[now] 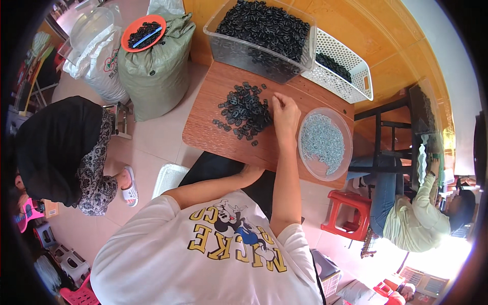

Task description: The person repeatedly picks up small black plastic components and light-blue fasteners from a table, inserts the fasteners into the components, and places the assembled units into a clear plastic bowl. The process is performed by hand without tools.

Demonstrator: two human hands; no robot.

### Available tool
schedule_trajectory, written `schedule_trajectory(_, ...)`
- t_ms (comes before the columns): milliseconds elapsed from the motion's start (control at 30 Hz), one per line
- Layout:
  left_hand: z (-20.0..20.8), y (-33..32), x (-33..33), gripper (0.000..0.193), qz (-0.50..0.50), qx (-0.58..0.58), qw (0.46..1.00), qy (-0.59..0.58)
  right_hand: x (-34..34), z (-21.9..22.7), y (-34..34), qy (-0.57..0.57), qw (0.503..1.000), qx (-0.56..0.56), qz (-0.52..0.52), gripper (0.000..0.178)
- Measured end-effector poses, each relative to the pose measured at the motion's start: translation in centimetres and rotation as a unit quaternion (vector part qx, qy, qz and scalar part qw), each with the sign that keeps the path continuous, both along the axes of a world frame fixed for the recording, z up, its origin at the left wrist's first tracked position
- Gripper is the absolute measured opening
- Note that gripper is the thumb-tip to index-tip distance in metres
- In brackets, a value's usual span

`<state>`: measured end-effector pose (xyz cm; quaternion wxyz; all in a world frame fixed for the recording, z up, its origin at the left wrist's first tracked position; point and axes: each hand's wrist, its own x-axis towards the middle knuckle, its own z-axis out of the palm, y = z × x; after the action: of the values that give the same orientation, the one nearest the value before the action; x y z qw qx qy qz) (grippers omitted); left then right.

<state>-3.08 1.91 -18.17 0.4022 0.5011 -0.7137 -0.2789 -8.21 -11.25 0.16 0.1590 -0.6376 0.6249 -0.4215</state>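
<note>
Wooden table (213,137), one black-parts pile (244,109), right hand (285,114) fingers curled on it, left hand (251,173) grip unclear

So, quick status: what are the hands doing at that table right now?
Right hand resting on heap of small black plastic parts. Left hand at table's near edge, empty. Nothing blocking.

Parts pile (244,109) on table (213,134); bowl (324,144) right; bin (262,38) behind.
</note>
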Motion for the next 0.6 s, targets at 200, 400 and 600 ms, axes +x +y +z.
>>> schedule_trajectory(200, 1.2, 0.2, 2.4, 0.024, -0.083, 0.034, 0.996, -0.021, 1.4, -3.0, -5.6, 0.128, 0.991, -0.024, 0.002, 0.022)
schedule_trajectory(400, 4.6, 0.3, 5.6, 0.025, -0.201, 0.165, 0.965, -0.029, 1.4, -3.7, -6.4, 0.150, 0.988, -0.008, 0.031, 0.017)
schedule_trajectory(600, 1.8, 0.0, 3.6, 0.024, -0.090, -0.074, 0.981, -0.156, 0.4, -3.7, -6.0, 0.153, 0.988, 0.015, 0.024, 0.014)
